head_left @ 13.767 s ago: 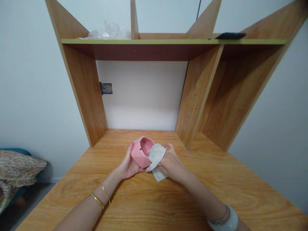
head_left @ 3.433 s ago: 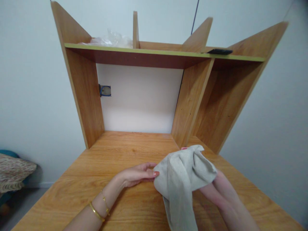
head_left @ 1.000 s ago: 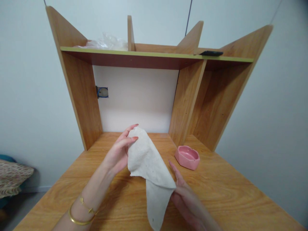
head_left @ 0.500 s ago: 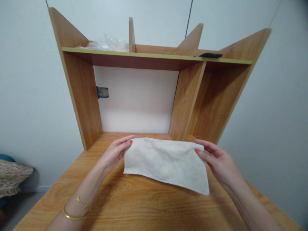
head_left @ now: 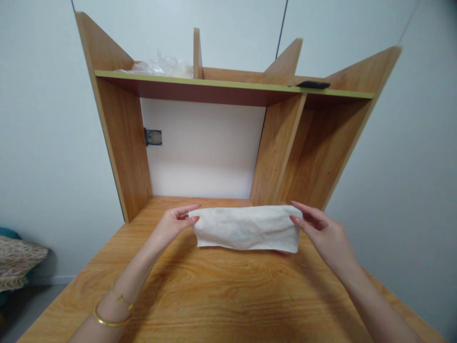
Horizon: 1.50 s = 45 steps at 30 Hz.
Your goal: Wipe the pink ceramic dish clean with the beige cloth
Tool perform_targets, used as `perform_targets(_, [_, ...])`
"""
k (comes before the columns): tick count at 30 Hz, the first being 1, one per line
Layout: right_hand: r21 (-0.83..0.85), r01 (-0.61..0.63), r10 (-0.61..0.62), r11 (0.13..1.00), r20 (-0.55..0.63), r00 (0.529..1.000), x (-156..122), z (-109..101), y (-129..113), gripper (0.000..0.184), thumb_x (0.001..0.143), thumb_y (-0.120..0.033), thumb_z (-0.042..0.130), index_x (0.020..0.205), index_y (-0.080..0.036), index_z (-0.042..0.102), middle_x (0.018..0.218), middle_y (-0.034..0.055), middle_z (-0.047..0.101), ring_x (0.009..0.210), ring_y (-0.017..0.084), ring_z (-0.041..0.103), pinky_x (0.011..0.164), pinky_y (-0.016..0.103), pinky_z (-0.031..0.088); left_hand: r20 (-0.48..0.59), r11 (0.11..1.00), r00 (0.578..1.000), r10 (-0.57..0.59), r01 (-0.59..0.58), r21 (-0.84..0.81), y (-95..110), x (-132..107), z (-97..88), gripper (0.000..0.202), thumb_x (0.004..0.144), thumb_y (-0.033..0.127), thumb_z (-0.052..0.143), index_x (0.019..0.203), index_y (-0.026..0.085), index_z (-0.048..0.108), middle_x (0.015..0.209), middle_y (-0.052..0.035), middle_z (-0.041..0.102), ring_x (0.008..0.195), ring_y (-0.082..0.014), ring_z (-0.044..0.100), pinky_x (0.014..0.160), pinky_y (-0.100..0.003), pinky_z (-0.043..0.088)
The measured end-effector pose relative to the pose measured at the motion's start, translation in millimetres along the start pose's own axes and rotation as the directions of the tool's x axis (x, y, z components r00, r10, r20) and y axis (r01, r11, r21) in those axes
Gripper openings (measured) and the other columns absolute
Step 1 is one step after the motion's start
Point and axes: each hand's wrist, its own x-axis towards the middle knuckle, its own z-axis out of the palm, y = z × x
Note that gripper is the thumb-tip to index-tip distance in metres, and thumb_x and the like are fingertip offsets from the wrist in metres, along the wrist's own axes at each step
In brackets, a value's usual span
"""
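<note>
A white cloth (head_left: 246, 227) hangs stretched sideways just above the wooden desk (head_left: 221, 305). My left hand (head_left: 170, 226) pinches its upper left corner. My right hand (head_left: 323, 233) pinches the upper right corner. The cloth looks folded over, forming a short wide band between both hands. Its lower edge nearly meets the desk top. The pink dish seen earlier is hidden behind the cloth and my right hand.
A wooden hutch (head_left: 121, 143) stands at the back of the desk with an upper shelf (head_left: 228, 85). Crumpled clear plastic (head_left: 160, 64) and a flat black object (head_left: 313, 84) lie on that shelf. A patterned fabric (head_left: 17, 259) lies at far left.
The cloth was held bunched in my left hand a second ago, then spread wide between both hands. Now it hangs shorter, its lower part folded up.
</note>
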Motion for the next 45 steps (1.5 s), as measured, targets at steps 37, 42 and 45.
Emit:
perform_targets(37, [0.418,-0.313,0.148,0.853,0.383,0.912,-48.7,98.0,-59.2,0.011,0.068,-0.028,0.055,0.076,-0.019,0.053,0.055,-0.0034,0.059,0.051,0.012,0.056,0.052,0.024,0.046,0.422,0.946,0.894,-0.153,0.256,-0.199,1.2,-11.8,71.3,0.042,0.063,0.044,0.066,0.084,0.018,0.041,0.076,0.0006,0.054,0.068,-0.0116,0.055,0.055,-0.022,0.042])
perform_targets(42, [0.493,-0.293,0.154,0.819,0.303,0.94,-47.1,73.4,-45.2,0.028,0.068,-0.04,0.059,0.087,-0.018,0.061,0.076,0.0048,0.066,0.071,0.017,0.061,0.065,0.03,0.05,0.45,0.945,0.882,-0.14,0.255,-0.206,-3.2,-8.6,66.8,0.033,0.064,0.032,0.067,0.082,0.017,0.044,0.074,0.0021,0.052,0.063,-0.0084,0.051,0.051,-0.018,0.039])
perform_targets(45, [0.464,-0.291,0.215,0.837,0.209,0.954,-46.5,55.3,-27.1,0.036,0.065,-0.044,0.064,0.091,-0.02,0.061,0.092,0.007,0.065,0.088,0.02,0.059,0.076,0.033,0.048,0.492,0.936,0.862,-0.12,0.264,-0.234,-1.4,-9.0,66.6,0.025,0.065,0.026,0.064,0.079,0.016,0.045,0.068,0.0044,0.048,0.057,-0.0052,0.047,0.047,-0.014,0.035])
